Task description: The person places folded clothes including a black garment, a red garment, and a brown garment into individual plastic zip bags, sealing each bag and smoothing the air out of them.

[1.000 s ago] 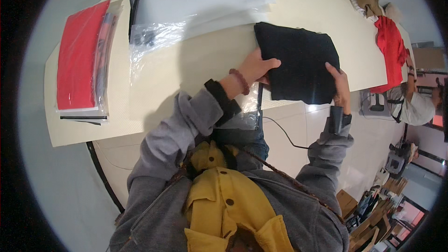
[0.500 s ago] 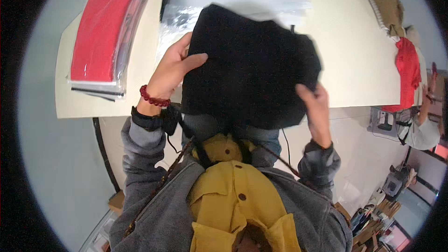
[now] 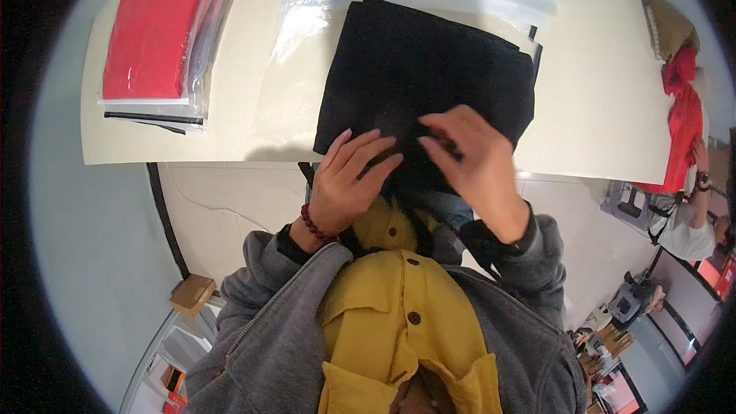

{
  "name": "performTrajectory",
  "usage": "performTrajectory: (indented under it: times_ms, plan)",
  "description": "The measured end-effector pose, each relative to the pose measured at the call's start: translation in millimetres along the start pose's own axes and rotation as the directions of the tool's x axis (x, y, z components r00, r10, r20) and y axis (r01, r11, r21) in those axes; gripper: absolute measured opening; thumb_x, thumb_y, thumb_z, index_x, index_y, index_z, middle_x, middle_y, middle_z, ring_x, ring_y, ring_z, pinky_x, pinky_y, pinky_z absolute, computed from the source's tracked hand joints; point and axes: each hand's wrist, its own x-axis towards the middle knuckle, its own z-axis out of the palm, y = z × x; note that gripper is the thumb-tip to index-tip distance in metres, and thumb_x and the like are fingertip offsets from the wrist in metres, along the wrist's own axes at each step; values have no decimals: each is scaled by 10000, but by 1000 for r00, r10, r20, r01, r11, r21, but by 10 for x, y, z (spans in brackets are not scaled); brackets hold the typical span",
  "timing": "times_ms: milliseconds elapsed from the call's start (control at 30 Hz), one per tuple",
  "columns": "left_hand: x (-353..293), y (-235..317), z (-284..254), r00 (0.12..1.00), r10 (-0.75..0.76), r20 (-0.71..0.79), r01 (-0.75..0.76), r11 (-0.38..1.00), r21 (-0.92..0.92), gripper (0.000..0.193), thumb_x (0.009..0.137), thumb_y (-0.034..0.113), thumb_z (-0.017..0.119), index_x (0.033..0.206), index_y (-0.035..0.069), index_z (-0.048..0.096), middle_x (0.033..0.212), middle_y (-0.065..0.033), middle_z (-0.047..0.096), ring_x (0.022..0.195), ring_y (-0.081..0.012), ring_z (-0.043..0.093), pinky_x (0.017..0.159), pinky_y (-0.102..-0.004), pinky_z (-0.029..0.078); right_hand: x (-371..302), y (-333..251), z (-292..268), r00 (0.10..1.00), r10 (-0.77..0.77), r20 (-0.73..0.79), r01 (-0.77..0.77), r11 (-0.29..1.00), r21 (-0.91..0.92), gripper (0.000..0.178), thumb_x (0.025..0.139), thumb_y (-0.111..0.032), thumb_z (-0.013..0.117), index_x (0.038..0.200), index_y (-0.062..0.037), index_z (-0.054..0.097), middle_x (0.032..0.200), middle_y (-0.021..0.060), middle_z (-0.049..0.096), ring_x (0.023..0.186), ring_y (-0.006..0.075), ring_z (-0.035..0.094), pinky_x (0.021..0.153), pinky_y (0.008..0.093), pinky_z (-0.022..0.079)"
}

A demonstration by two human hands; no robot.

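A folded piece of black cloth lies flat on the cream table, its near part reaching the table's front edge. Over its near left corner my left hand, with a dark red bead bracelet at the wrist, has its fingers stretched out and apart. My right hand is above the cloth's near right part, fingers bent and the thumb apart from the forefinger; nothing shows between them. Whether the right fingertips touch the cloth I cannot tell. Under the cloth's far side lies a clear plastic bag.
A stack of bagged garments, a red one on top, sits at the table's left. Brown cloth and red cloth hang over the right end, where another person's arm shows. A cardboard box stands below at left.
The black cloth was held up by both hands at its sides; now it rests on the table. Both hands have let go of the sides and moved inward over its near part.
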Motion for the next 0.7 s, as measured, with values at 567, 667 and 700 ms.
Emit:
performTrajectory:
  times_ms: [567,667,700]
  plan:
    - [-35,-205,-135,995,-81,65,97,950,-297,366,734,54,722,1092,109,671,1107,-70,632,997,-260,629,898,-435,503,-289,198,-775,657,386,647,-375,913,-164,202,888,-206,620,762,-55,574,707,100,602,599,288,598,572,363,470]
    - [208,-164,-209,959,-269,94,285,900,-331,405,778,103,688,1177,93,618,1159,-90,610,1060,-286,601,928,-427,484,-683,136,-985,352,629,693,-219,775,-593,214,864,-295,643,827,-84,639,748,78,660,655,249,630,585,372,476]
    - [420,-177,-185,967,-252,27,253,956,-147,411,807,142,664,1209,96,592,1173,-99,600,1081,-297,585,931,-424,477,-759,161,-981,345,638,689,-224,769,-599,214,864,-295,643,827,-84,639,748,78,660,655,249,630,585,372,476]
